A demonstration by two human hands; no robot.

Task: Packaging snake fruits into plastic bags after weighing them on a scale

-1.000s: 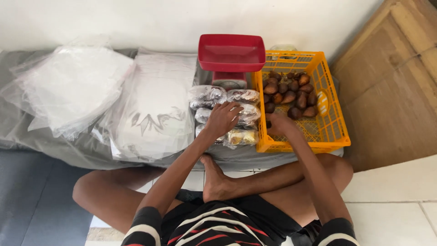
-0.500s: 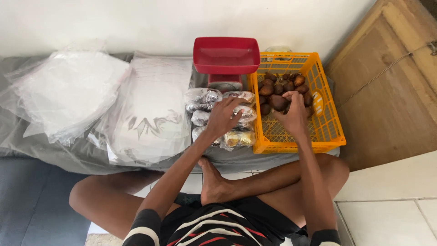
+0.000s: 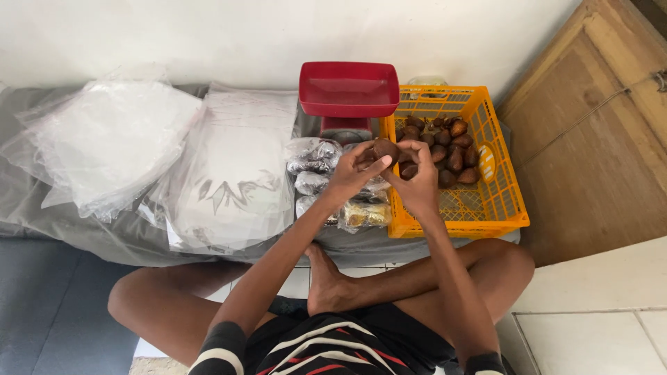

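Now — brown fruit (image 3: 384, 148) between both hands (image 3: 386, 172).

A home floor used as a small packing spot, white tiled floor (image 3: 590, 326), plain white wall (image 3: 208, 35), wooden door (image 3: 590, 153), red weighing scale (image 3: 349, 90), yellow crate (image 3: 486, 201) of brown fruit (image 3: 455, 149), stacks of clear plastic bags (image 3: 111, 146)
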